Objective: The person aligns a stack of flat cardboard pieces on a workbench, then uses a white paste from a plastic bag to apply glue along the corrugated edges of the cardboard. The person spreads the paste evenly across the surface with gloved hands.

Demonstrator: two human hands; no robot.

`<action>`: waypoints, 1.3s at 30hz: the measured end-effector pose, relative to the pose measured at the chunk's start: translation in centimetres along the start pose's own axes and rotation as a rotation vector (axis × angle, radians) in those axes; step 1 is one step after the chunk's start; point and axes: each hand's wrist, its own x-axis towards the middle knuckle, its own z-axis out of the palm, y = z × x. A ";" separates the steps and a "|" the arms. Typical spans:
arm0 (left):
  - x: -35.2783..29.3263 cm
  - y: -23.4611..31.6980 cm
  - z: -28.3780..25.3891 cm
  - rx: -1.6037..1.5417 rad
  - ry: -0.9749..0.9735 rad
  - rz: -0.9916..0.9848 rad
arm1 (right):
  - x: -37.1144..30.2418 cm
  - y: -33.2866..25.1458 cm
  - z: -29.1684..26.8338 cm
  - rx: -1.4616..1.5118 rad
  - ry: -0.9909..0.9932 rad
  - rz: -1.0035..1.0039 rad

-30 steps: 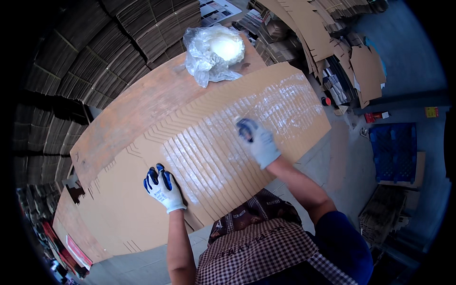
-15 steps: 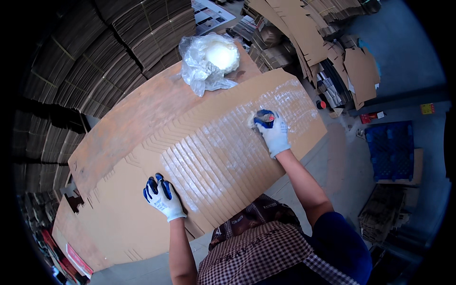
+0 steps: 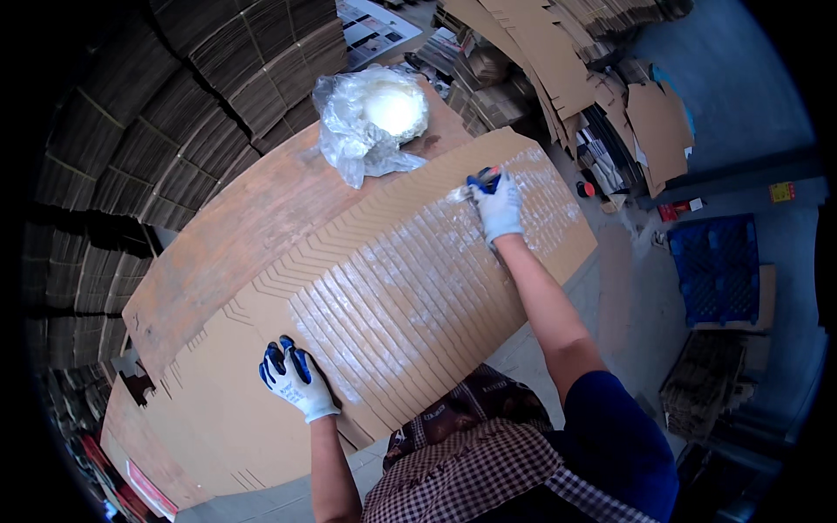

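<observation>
Overlapping brown cardboard sheets lie fanned out in narrow steps, their exposed strips smeared with a white, wet-looking paste. My left hand, in a white glove with blue fingertips, rests palm down on the cardboard left of the smeared strips, fingers spread. Toward the far right of the sheets, my right hand, gloved alike, closes around a brush. Pale bristles point left onto the strips; a bit of red shows by the fingers, and most of the handle is hidden. Beyond the sheets sits a clear plastic bag holding white paste.
The cardboard rests on a wooden tabletop. Tall strapped stacks of cardboard rise at the back left. More cardboard pieces lean at the back right. A blue pallet is on the floor at the right.
My right hand has moved the brush a little away from me, toward the far edge of the strips. My left hand stays nearly in place; the whole view has shifted slightly.
</observation>
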 end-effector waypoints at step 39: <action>0.1 0.1 0.2 -0.016 0.006 -0.016 | 1.2 -2.0 -7.5 0.342 -0.082 -0.112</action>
